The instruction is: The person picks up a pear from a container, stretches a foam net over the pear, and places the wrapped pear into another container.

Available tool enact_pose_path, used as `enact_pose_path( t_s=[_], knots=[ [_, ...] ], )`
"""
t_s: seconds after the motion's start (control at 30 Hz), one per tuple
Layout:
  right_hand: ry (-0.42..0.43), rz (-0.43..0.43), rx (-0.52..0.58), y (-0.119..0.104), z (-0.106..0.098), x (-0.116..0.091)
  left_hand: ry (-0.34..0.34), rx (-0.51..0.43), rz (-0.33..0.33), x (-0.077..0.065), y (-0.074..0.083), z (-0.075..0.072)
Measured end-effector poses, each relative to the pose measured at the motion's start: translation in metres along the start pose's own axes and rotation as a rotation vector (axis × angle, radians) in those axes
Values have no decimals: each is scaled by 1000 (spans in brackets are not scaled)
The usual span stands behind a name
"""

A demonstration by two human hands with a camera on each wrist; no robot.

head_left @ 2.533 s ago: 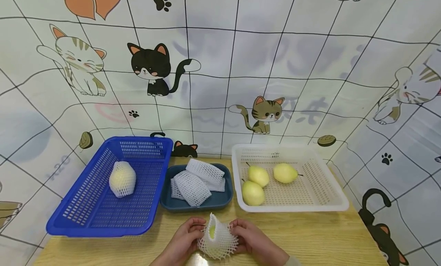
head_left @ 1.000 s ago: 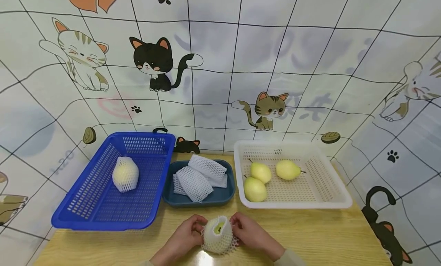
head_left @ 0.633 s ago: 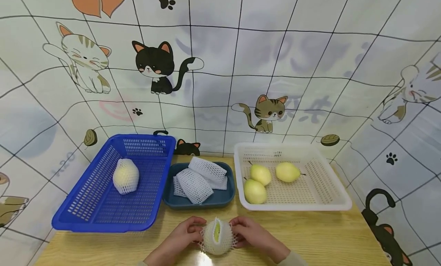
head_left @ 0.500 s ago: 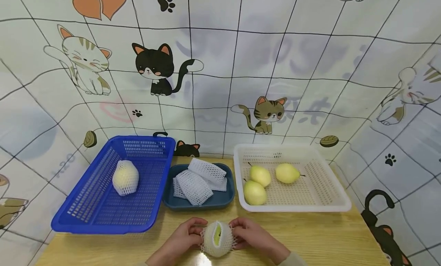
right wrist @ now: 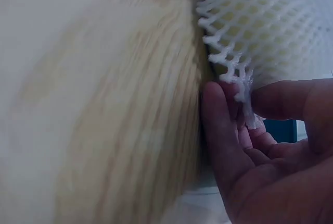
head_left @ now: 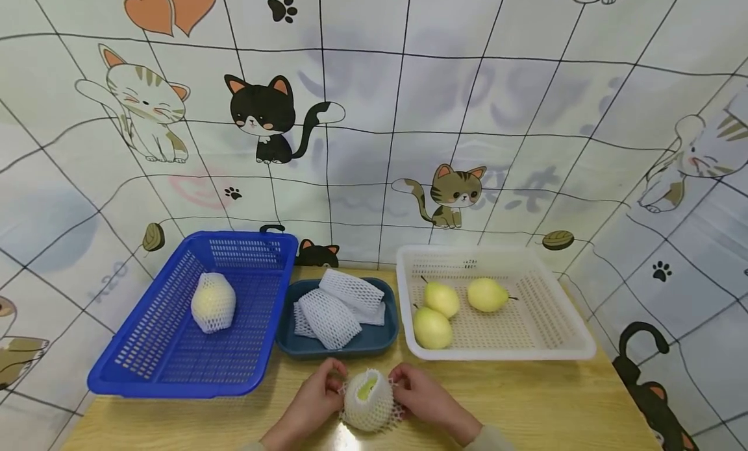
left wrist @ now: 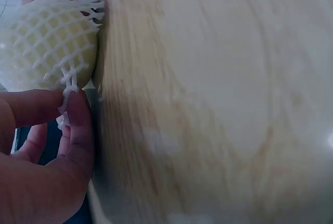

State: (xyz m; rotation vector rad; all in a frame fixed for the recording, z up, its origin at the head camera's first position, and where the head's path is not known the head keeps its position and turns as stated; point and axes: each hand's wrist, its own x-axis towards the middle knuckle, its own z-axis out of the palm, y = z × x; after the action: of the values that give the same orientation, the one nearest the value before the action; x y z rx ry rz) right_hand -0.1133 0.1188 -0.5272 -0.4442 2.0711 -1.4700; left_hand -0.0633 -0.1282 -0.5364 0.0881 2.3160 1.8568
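A pear (head_left: pixel 366 390) sits on the wooden table inside a white foam net sleeve (head_left: pixel 369 411), its top showing through the sleeve's upper opening. My left hand (head_left: pixel 314 396) pinches the sleeve's lower edge on the left side; the left wrist view shows the mesh strands (left wrist: pixel 68 86) between thumb and finger. On the other side my right hand (head_left: pixel 425 395) pinches the same edge, and the right wrist view shows the strands (right wrist: pixel 244 86) stretched in its fingertips. Most of the pear is covered by the mesh.
A blue basket (head_left: pixel 175 389) at the left holds one sleeved pear (head_left: pixel 213 303). Behind my hands, a dark teal tray (head_left: pixel 374 342) holds several flat foam sleeves (head_left: pixel 330 318). The white basket (head_left: pixel 502 353) at the right contains three bare pears (head_left: pixel 432 328). A cat-patterned sheet (head_left: pixel 374 113) hangs behind.
The sleeve has come down over the pear, and its tall top point has sunk to a rounder opening. Both hands have shifted slightly along the lower edge. The baskets' contents are unchanged.
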Motion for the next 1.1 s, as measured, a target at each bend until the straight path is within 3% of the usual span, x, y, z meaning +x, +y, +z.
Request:
enact_pose_path(
  t_s=[0.17, 0.4, 0.67, 0.83, 1.1],
  knots=[
    [27, -80, -203, -2, 2, 5, 51, 224, 145, 3, 1, -3],
    [94, -117, -457, -10, 4, 10, 96, 464, 220, 7, 2, -7],
    [159, -136, -560, -11, 8, 14, 206, 743, 368, 11, 0, -1],
    [161, -155, -613, -12, 10, 15, 255, 805, 393, 10, -2, 1],
    [147, -184, -704, -11, 11, 17, 234, 823, 391, 10, -5, 1]
  ],
)
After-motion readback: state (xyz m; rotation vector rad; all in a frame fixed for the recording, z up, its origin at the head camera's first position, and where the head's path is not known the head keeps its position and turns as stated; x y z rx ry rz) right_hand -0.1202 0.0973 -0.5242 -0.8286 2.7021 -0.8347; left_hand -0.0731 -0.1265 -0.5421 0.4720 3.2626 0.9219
